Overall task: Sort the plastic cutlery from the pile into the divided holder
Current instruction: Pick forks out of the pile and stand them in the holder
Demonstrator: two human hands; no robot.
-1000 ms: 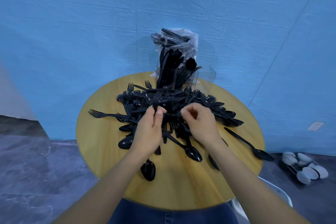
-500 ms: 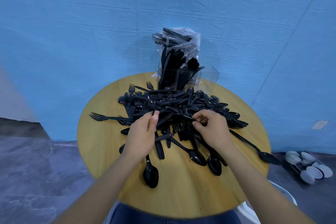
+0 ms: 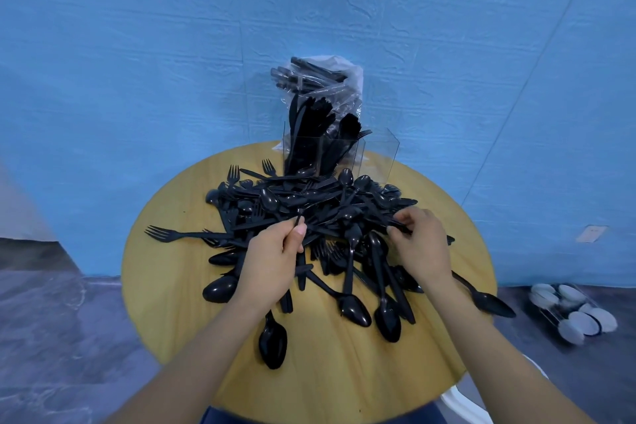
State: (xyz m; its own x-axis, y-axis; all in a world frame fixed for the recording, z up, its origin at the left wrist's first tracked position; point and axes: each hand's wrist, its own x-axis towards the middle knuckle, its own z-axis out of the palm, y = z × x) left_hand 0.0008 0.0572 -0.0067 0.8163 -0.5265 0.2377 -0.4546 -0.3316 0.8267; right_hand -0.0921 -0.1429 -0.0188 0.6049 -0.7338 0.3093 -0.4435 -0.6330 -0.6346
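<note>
A pile of black plastic cutlery (image 3: 309,203), forks, spoons and knives, covers the middle of the round wooden table (image 3: 165,286). Behind it stands the clear divided holder (image 3: 382,155), its left compartments filled with upright black pieces and its right compartment see-through. My left hand (image 3: 272,262) pinches the thin end of a black piece at the pile's near side. My right hand (image 3: 423,244) pinches another black handle at the pile's right side. Which kind of piece each hand holds is hidden in the heap.
A clear plastic bag of black cutlery (image 3: 320,79) leans on the blue wall behind the holder. Loose spoons (image 3: 273,342) lie near the table's front edge. A wire rack with white bowls (image 3: 574,313) sits on the grey floor at right. A white chair edge (image 3: 464,403) shows below.
My right hand has moved rightward across the pile and taken a handle there. My left hand stays at the pile's near side, still pinching a piece.
</note>
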